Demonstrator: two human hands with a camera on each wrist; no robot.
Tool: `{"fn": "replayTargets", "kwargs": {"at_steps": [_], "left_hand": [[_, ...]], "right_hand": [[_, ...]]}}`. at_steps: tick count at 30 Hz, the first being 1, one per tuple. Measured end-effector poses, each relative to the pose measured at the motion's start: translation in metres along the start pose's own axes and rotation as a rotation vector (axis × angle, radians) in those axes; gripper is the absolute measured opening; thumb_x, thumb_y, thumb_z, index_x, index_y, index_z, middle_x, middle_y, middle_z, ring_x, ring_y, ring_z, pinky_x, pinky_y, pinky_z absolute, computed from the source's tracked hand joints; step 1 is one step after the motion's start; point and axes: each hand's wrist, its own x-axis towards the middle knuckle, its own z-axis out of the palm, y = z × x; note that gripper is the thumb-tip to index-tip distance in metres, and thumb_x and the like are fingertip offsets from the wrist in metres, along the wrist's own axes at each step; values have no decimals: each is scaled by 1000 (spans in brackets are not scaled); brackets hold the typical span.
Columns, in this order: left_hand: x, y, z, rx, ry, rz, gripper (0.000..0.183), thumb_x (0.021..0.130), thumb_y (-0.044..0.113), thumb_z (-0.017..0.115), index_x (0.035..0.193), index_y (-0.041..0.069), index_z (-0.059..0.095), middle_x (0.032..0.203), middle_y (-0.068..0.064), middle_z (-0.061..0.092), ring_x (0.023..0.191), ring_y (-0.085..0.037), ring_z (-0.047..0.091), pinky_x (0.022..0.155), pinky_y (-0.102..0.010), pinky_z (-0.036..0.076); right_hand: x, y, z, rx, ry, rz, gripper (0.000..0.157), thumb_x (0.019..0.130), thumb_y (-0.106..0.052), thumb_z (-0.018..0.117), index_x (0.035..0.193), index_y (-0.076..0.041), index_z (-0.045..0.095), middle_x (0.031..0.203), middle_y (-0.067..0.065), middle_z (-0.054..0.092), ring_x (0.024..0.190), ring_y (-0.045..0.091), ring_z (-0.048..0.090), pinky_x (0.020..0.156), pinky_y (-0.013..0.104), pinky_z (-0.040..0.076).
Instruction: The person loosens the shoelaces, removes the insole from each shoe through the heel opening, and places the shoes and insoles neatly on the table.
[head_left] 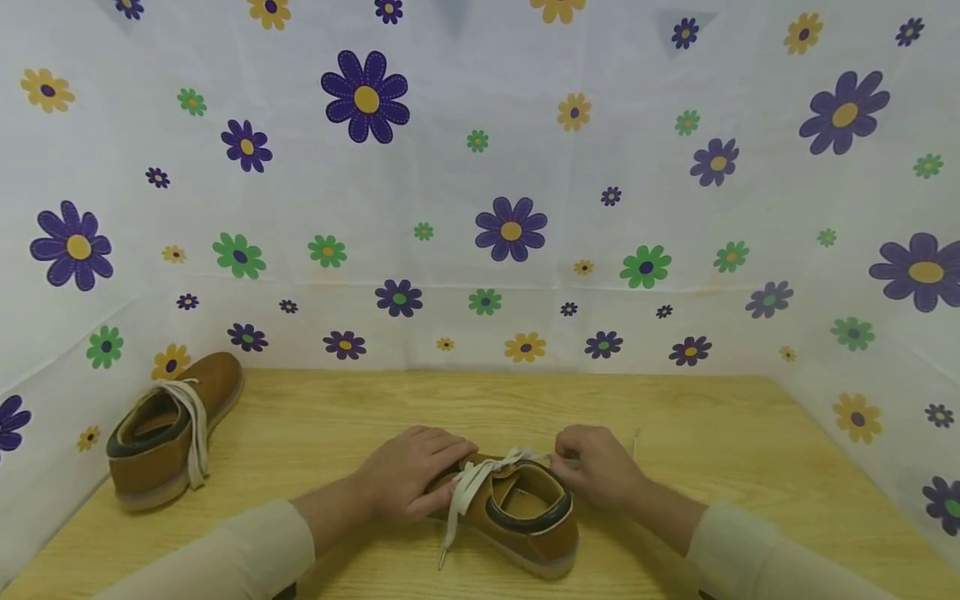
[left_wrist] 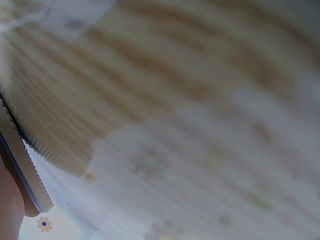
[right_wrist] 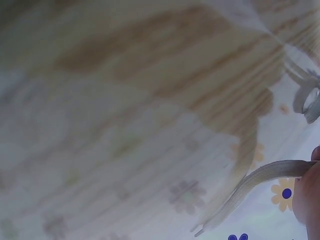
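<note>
A brown leather shoe (head_left: 517, 529) with a dark padded collar stands at the table's front, its heel toward me. My left hand (head_left: 408, 475) holds its toe end, thumb on the near side and fingers over the far side. The shoe's ridged sole (left_wrist: 25, 160) shows at the left edge of the left wrist view. Pale laces (head_left: 468, 487) are crossed and looped over the shoe's tongue, one end hanging down the near side. My right hand (head_left: 596, 467), fingers curled, pinches the other shoelace (right_wrist: 265, 172); its tipped end sticks out beyond the fingers.
A matching brown shoe (head_left: 153, 475) stands at the table's left, its pale laces draped over the side. The wood-grain table (head_left: 337, 400) is bounded at the back and both sides by a white flower-print sheet (head_left: 442, 183).
</note>
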Motion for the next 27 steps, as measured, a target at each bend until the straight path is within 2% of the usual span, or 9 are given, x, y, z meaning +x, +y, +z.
{"fn": "replayTargets", "kwargs": {"at_steps": [9,14,21,27], "left_hand": [[0,1,-1,-10,-18,-13,45,100,30,50,139,8,57,131,-3,65,118,-20,62,100,-42,49],[0,1,-1,-17,-13,-12,45,100,30,50,139,8,57,131,-3,65,118,-20,62,101,-42,49],[0,1,-1,-24,-16,-15,45,100,30,50,139,8,57,131,-4,65,119,-20,62,102,-43,49],[1,0,-1,-27,-16,-14,45,99,29,51,139,8,57,131,-3,65,119,-20,62,102,-42,49]], "right_hand": [[-1,-1,1,-36,15,-38,30,81,-4,67,59,-17,51,62,-13,44,60,-1,36,56,17,37],[-1,-2,0,-42,4,-29,31,82,-4,66,59,-17,49,62,-13,43,60,-1,35,56,17,35],[-1,3,1,-69,11,2,34,76,-6,64,55,-18,41,60,-14,34,56,-1,31,53,17,30],[0,3,1,-84,-17,25,36,78,-9,63,55,-19,38,59,-14,33,56,-1,29,54,17,29]]}}
